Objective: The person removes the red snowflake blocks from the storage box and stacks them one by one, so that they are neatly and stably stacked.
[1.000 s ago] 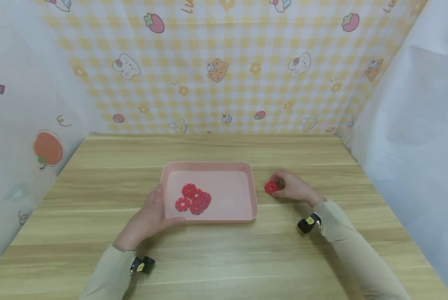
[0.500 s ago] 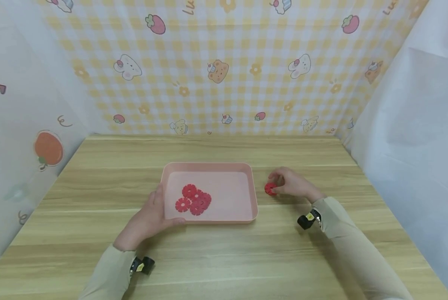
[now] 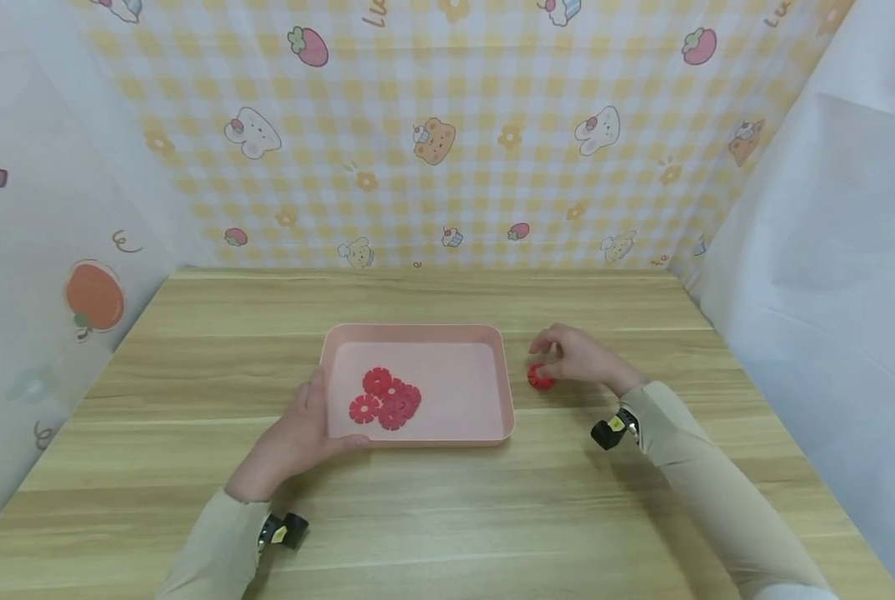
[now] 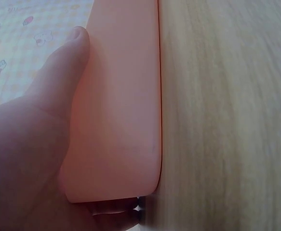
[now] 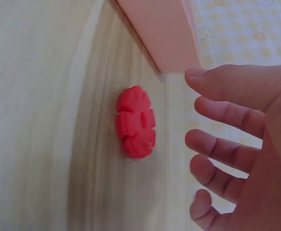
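Note:
A shallow pink tray (image 3: 458, 387) stands on the wooden table. My left hand (image 3: 296, 435) holds its near left corner, the thumb (image 4: 72, 60) lying along the front rim and the fingers round the left side. Inside, toward the left, several red notched plastic discs (image 3: 392, 403) lie in an overlapping cluster. To the right of the tray, a red notched disc piece (image 5: 136, 122), thick at its edge, lies on the table. My right hand (image 3: 581, 358) hovers beside and above this piece, its fingers loosely bent and spread, apart from it in the right wrist view.
The wooden tabletop (image 3: 447, 517) stretches around the tray on all sides. A checked cloth (image 3: 492, 167) with cartoon prints hangs behind it, and white sheets border the left and right. Each wrist wears a small black camera (image 3: 607, 433).
My right hand has let go of the red disc piece and lifted slightly away from it, fingers loosening. The left hand and the tray have stayed put.

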`<state>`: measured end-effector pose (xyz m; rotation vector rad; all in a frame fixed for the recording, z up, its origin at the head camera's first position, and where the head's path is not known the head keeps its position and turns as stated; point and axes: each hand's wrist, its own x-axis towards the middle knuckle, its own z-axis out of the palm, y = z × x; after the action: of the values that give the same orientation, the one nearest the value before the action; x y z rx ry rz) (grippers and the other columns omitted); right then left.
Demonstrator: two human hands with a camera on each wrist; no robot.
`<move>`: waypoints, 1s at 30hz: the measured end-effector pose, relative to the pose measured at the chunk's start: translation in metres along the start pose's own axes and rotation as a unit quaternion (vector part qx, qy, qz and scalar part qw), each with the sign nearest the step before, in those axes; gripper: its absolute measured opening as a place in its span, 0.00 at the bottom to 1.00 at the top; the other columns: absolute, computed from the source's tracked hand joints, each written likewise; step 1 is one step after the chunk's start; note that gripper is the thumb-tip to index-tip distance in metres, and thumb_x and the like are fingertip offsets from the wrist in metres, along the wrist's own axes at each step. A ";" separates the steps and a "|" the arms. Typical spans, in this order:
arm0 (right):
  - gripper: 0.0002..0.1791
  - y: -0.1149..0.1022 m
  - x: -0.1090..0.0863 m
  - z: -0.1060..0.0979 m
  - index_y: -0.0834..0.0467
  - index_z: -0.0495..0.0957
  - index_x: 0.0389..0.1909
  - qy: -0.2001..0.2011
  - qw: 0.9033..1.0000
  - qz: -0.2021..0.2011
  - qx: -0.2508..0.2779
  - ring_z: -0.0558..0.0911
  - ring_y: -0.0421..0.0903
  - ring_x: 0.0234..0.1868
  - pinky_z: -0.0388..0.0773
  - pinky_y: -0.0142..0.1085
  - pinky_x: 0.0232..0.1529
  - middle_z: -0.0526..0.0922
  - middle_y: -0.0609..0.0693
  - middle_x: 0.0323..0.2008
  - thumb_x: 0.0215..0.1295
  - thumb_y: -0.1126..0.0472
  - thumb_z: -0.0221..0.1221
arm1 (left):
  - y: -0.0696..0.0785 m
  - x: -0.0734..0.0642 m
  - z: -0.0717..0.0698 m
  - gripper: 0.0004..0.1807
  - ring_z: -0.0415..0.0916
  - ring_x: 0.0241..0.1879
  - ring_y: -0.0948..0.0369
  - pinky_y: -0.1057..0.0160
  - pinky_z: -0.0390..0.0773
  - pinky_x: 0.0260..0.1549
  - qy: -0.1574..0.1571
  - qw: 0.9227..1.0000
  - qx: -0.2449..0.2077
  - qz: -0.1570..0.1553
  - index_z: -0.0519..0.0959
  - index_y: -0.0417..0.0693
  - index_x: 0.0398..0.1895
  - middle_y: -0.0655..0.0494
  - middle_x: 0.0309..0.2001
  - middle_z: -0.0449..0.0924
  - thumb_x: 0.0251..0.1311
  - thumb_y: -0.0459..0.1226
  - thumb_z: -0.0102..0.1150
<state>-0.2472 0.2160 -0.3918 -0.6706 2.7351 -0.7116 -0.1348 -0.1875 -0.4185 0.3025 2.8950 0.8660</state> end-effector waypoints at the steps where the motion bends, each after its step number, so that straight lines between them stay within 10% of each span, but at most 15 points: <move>1: 0.17 -0.001 0.001 -0.001 0.59 0.80 0.45 0.001 1.000 0.000 -0.001 0.72 0.48 0.36 0.72 0.38 0.37 0.78 0.54 0.41 0.55 0.60 0.67 | 0.000 0.000 0.000 0.69 0.69 0.49 0.46 0.47 0.81 0.43 0.001 1.000 0.000 0.002 0.39 0.31 0.71 0.35 0.54 0.64 0.40 0.60 0.72; 30: 0.10 -0.067 0.038 -0.005 0.57 0.82 0.44 -0.039 0.995 -0.087 -0.024 0.75 0.46 0.38 0.73 0.36 0.39 0.79 0.46 0.35 0.61 0.61 0.62 | -0.003 0.000 0.001 0.70 0.70 0.51 0.43 0.45 0.81 0.43 0.001 1.000 0.006 0.001 0.38 0.29 0.71 0.32 0.56 0.63 0.40 0.60 0.72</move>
<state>-0.2571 0.1475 -0.3575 -0.9366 2.6526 -0.6419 -0.1348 -0.1890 -0.4211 0.3070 2.9029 0.8496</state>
